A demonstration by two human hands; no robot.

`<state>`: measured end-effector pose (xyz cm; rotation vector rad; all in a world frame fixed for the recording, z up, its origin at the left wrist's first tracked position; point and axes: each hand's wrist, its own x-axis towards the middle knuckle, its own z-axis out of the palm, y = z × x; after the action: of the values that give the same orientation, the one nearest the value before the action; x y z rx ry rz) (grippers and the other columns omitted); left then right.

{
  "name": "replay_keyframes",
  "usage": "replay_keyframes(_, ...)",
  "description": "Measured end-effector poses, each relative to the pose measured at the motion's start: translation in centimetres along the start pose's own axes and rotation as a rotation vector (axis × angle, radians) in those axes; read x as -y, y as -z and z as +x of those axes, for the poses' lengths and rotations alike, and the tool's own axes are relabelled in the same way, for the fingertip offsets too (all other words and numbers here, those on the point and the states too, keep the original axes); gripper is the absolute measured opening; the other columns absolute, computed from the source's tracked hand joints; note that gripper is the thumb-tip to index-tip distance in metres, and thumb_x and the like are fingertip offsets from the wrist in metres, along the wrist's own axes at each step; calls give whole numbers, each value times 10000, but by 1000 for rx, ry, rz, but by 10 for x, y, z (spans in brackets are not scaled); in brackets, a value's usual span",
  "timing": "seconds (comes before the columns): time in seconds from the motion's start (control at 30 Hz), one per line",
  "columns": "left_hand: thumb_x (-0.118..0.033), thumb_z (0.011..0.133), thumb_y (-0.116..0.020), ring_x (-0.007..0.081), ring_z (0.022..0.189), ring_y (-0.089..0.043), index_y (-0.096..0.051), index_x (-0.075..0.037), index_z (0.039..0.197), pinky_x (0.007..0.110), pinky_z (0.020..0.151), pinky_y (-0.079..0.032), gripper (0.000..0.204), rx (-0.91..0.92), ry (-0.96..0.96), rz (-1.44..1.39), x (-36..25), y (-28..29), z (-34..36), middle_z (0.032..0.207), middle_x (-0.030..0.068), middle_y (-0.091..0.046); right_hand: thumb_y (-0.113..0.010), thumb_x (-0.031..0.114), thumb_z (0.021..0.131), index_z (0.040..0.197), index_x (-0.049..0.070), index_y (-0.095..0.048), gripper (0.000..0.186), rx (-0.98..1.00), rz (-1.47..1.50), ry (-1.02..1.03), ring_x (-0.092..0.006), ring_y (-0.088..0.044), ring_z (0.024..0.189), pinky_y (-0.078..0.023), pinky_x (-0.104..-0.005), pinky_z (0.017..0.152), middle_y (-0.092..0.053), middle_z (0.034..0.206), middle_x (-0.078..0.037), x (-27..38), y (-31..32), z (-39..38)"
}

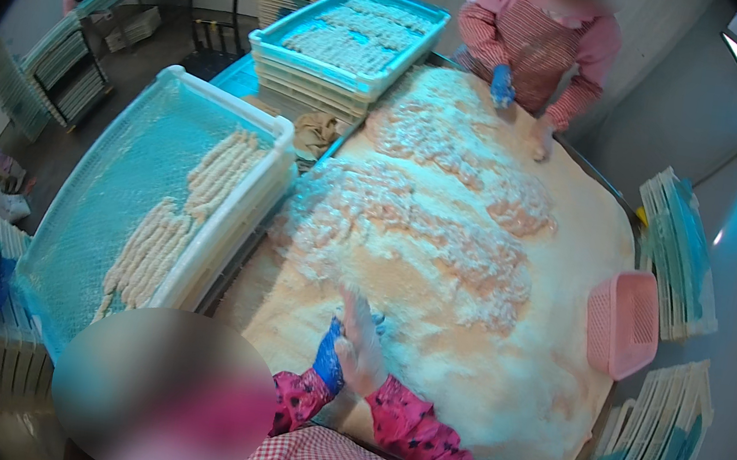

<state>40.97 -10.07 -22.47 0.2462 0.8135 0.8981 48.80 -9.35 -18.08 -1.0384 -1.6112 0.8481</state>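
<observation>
My left hand [330,355], in a blue glove, and my right hand [360,350], dusted pale, are pressed together palm to palm over the near side of the table. The fingers of my right hand lie close together and point away from me. Most of the left fingers are behind the right hand. Whatever lies between the palms, if anything, is hidden. Beneath and around them spreads a thick layer of pale crumbs [544,383]. Beyond lie wet, pinkish-white pieces of what looks like raw meat [415,227], partly coated with crumbs.
At left, a white-rimmed tray [95,185] on a stack holds rows of coated strips [152,248]. Farther back is another filled tray [268,40] beside a brown cloth [316,133]. A pink basket [622,324] sits at the right edge. Across the table stands a co-worker [542,43].
</observation>
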Motion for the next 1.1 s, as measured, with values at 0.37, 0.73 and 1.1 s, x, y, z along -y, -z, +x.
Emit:
replay_keyframes(0.37, -383, 922, -436, 144, 806, -504, -485, -64, 1097, 276, 753, -435, 367, -85, -708, 99, -241, 78, -111, 919, 43, -536, -596, 144, 728, 774, 123, -588, 51, 193, -1418, 195, -241, -555, 772, -436, -368, 660, -567, 756, -59, -125, 98, 139)
replay_keyframes(0.73, -249, 934, -417, 191, 1047, -514, -516, -36, 1205, 317, 945, -379, 359, -652, -340, 660, -310, 214, -224, 1196, 148, -533, -637, 108, 688, 773, 75, -564, 117, 154, -1329, 72, -302, -563, 788, -441, -400, 642, -584, 760, -125, -109, 73, 154)
replay_keyframes(1.1, -20, 791, -603, 236, 967, -591, -640, 4, 919, 346, 881, -444, 136, -90, -746, 1048, -263, 86, -182, 996, 148, -634, -667, 190, 664, 675, 65, -615, 136, 219, -1186, -84, -309, -600, 645, -478, -416, 591, -608, 671, -152, -77, 88, 155)
